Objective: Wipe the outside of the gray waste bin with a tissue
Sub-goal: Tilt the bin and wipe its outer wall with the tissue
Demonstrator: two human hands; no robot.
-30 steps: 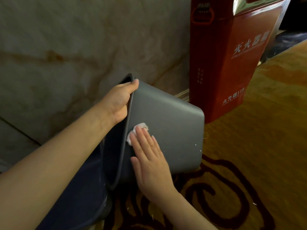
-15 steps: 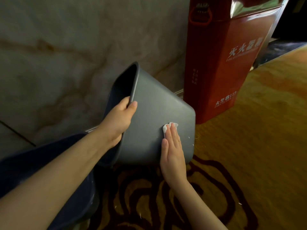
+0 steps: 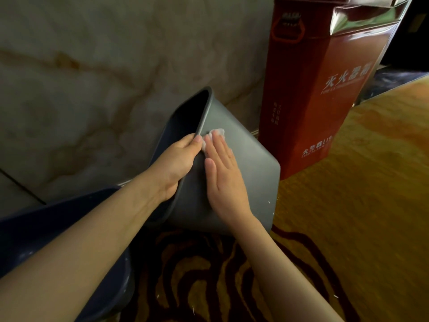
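Observation:
The gray waste bin is tipped on its side above the carpet, its mouth facing left toward the wall. My left hand grips the bin's rim, thumb on the outside. My right hand lies flat on the bin's outer wall, fingers together, pressing a crumpled white tissue under the fingertips near the rim. Only the tissue's upper edge shows past my fingers.
A tall red fire-extinguisher box stands just right of the bin against the marble wall. A dark blue bin sits at lower left under my left forearm. Patterned brown and gold carpet covers the floor, with small white flecks.
My right hand slid the tissue up the bin's wall from near the bottom toward the rim, next to my left thumb. The bin stays tipped, held by my left hand.

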